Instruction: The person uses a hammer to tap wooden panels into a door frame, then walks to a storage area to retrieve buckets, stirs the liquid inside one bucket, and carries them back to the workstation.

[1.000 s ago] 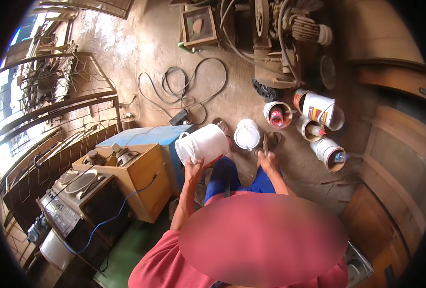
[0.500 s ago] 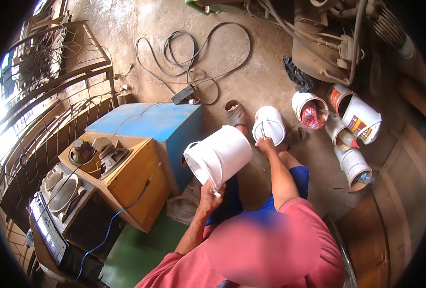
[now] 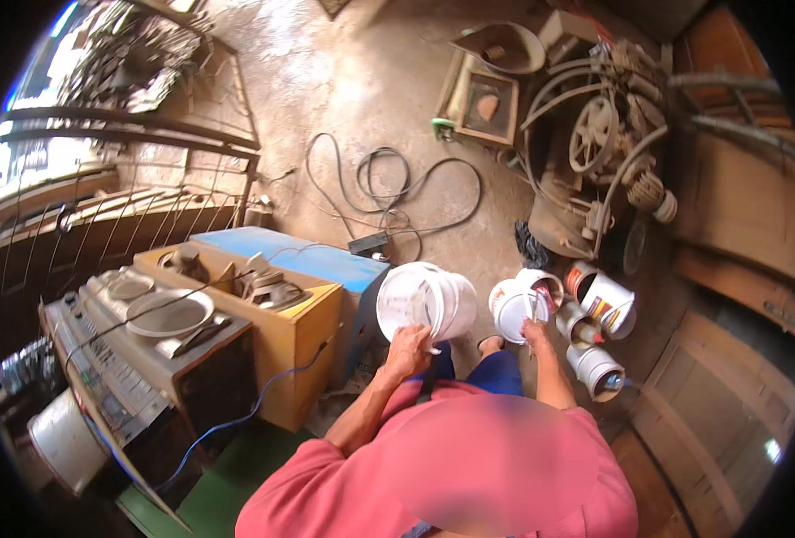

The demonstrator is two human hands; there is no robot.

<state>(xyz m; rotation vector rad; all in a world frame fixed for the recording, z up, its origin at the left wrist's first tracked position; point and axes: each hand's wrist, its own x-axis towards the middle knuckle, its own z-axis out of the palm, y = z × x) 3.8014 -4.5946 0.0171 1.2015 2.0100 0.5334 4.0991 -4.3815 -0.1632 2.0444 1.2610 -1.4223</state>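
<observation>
My left hand (image 3: pixel 410 348) is closed at the lower rim of a large white bucket (image 3: pixel 458 307), near its white handle. The bucket is tilted, its open mouth turned toward the left, and its pale inside shows. My right hand (image 3: pixel 534 332) is closed on the handle of a smaller white bucket (image 3: pixel 507 314), which hangs upright with its white round top facing up. Just beyond it, several used buckets lie on the floor, among them an open white one (image 3: pixel 545 285) and one with a coloured label (image 3: pixel 611 303).
To the left stand a blue-topped box (image 3: pixel 272 251), a wooden speaker cabinet (image 3: pixel 294 359) and old audio equipment (image 3: pixel 111 350). A black cable (image 3: pixel 456 166) loops over the floor ahead. At the far right sits a dusty compressor-like machine (image 3: pixel 595 134), with a black plastic bag (image 3: pixel 529 242) beside it.
The head view has lifted, showing more floor ahead. The smaller bucket has moved right, close to the buckets on the floor. The large bucket has turned to show more of its inside.
</observation>
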